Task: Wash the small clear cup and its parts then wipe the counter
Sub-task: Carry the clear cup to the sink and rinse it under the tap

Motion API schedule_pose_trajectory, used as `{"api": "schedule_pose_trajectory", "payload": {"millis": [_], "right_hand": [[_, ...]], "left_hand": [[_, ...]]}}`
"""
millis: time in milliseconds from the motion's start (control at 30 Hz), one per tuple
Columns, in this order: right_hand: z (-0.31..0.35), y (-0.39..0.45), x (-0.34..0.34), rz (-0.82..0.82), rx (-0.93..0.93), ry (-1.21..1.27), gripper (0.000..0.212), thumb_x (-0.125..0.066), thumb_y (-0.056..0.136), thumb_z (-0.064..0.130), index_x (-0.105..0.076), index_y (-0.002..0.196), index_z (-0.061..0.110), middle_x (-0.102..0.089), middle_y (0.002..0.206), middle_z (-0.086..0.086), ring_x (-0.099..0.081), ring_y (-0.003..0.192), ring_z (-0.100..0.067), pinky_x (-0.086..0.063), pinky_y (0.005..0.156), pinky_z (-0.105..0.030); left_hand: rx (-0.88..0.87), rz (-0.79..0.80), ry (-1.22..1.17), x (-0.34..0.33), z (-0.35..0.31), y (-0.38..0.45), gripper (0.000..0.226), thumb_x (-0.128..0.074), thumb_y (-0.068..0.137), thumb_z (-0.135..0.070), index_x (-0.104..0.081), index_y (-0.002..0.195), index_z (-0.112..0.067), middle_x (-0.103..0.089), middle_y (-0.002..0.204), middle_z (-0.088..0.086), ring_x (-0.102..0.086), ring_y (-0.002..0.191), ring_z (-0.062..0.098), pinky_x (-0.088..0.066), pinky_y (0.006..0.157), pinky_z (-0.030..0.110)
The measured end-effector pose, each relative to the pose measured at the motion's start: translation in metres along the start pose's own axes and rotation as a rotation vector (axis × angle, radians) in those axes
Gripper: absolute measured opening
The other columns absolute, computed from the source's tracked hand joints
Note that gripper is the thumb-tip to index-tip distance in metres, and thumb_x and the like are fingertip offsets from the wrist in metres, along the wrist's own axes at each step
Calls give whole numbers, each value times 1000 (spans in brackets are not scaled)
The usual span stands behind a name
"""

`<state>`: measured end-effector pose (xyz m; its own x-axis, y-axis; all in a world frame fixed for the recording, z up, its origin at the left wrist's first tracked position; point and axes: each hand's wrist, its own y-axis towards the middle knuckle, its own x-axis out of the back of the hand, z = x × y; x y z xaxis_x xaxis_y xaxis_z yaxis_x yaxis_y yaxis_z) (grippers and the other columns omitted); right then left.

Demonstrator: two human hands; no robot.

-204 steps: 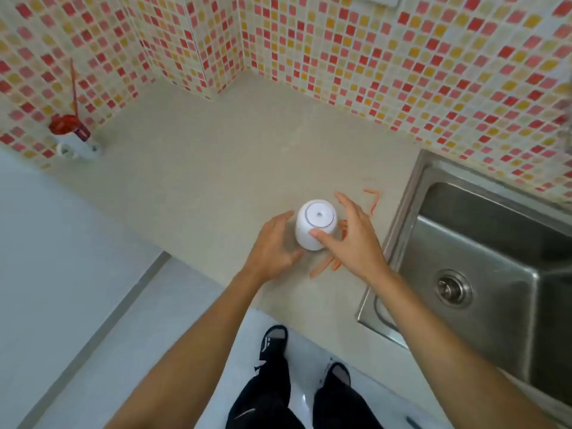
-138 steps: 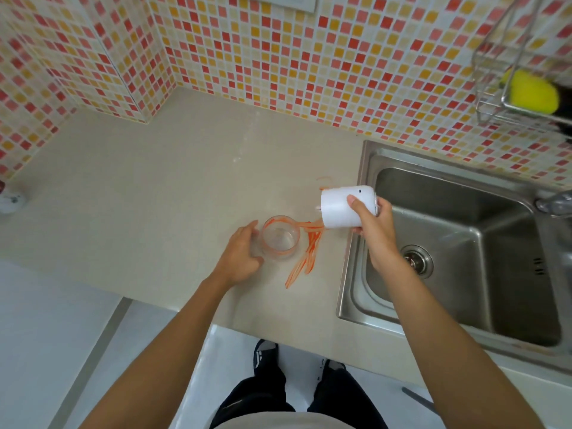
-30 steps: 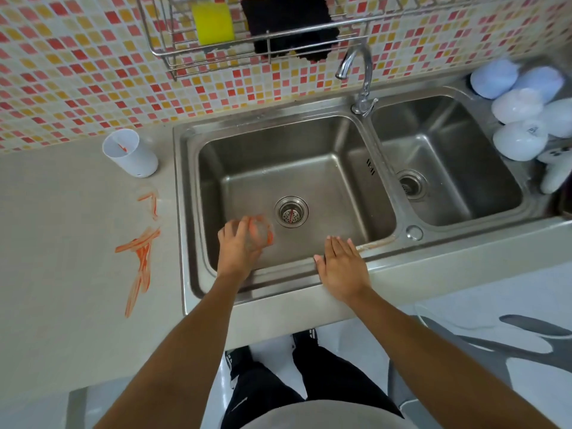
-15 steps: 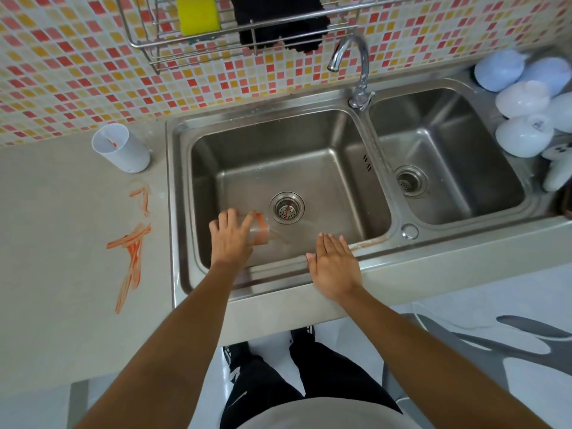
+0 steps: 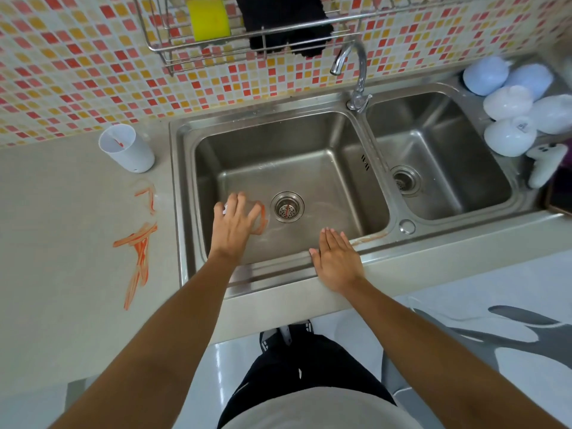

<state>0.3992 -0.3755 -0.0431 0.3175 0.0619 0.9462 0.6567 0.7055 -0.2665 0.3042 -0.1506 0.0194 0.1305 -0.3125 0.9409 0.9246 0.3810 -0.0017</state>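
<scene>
The small clear cup (image 5: 260,220), with orange smears at its rim, lies tilted low in the left sink basin (image 5: 328,181), just left of the drain (image 5: 287,206). My left hand (image 5: 233,226) reaches down over the cup, its fingers and thumb spread around it, and hides most of it. My right hand (image 5: 335,261) lies flat and holds nothing on the sink's front rim. The white part (image 5: 127,148) stands mouth up on the counter by the tiled wall, with an orange streak inside. Orange smears (image 5: 139,243) run across the counter (image 5: 62,274) left of the sink.
A wire rack (image 5: 161,54) on the wall holds a yellow sponge (image 5: 209,18) and a black cloth (image 5: 284,23). The faucet (image 5: 353,69) stands between the two basins. White and pale blue bowls (image 5: 510,119) are piled at the far right beside the right basin (image 5: 439,150).
The white part came off the cup and now stands on the counter. My left hand has carried the cup into the left basin and lowered it. My right hand stays on the rim.
</scene>
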Motion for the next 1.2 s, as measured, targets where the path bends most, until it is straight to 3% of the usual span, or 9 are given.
{"api": "schedule_pose_trajectory", "payload": {"millis": [133, 300, 467, 600, 767, 900, 1033, 1100, 1200], "right_hand": [[1, -1, 7, 12, 3, 21, 82, 4, 93, 50, -23, 150, -2, -28, 156, -18, -21, 147, -27, -1, 120, -35], [-15, 24, 46, 35, -112, 355, 69, -28, 102, 51, -13, 155, 8, -14, 162, -9, -8, 150, -25, -12, 120, -38], [-62, 80, 108, -120, -153, 359, 66, -33, 103, 44, -17, 154, 6, -18, 161, -12, -13, 149, -24, -10, 120, -36], [-99, 127, 141, -182, -181, 415, 61, -42, 101, 41, -29, 149, 5, -36, 152, -15, -33, 140, -32, -30, 115, -44], [-122, 192, 167, -215, -203, 470, 62, -43, 101, 33, -22, 153, 6, -31, 156, -15, -36, 139, -34, -32, 112, -42], [-134, 235, 184, -254, -207, 547, 53, -43, 102, 26, -26, 151, 12, -61, 126, -21, -61, 109, -40, -49, 94, -46], [-143, 259, 185, -239, -173, 541, 44, -40, 102, 21, -38, 146, 16, -66, 109, -22, -63, 99, -40, -52, 88, -49], [-141, 262, 182, -218, -129, 522, 40, -39, 103, 22, -42, 143, 17, -66, 111, -22, -63, 100, -41, -52, 88, -49], [-135, 262, 179, -187, -61, 503, 36, -41, 103, 17, -48, 138, 16, -63, 121, -22, -62, 106, -41, -50, 91, -47]], "left_hand": [[69, 40, -55, -1, 10, 6, 70, -85, 60, -29, -42, 116, -25, -48, 121, 16, -45, 110, 32, -45, 84, 44], [158, 21, -130, 12, 5, 31, 56, -76, 69, -26, -39, 111, -19, -49, 114, 14, -48, 101, 32, -44, 81, 45], [223, -44, -404, 40, -17, 82, 48, -66, 78, -34, -48, 116, -9, -54, 119, 13, -49, 110, 34, -40, 86, 46], [299, -57, -779, 69, -48, 130, 44, -59, 84, -29, -44, 120, -8, -53, 113, 11, -51, 112, 32, -40, 97, 47], [262, -122, -993, 73, -79, 181, 72, -78, 65, -22, -46, 127, -4, -51, 117, 12, -50, 106, 31, -46, 93, 43], [372, -116, -1261, 79, -92, 201, 91, -86, 64, -40, -36, 134, -9, -43, 129, 7, -42, 118, 18, -37, 99, 27], [408, -141, -1202, 77, -96, 211, 86, -80, 68, -47, -35, 135, -19, -44, 132, 0, -40, 124, 19, -30, 104, 33], [416, -121, -1196, 77, -95, 216, 82, -81, 68, -45, -35, 134, -25, -44, 132, -3, -38, 123, 18, -26, 100, 31], [414, -106, -1294, 81, -95, 224, 79, -86, 65, -34, -39, 128, -27, -47, 126, -10, -43, 121, 15, -36, 100, 29]]}}
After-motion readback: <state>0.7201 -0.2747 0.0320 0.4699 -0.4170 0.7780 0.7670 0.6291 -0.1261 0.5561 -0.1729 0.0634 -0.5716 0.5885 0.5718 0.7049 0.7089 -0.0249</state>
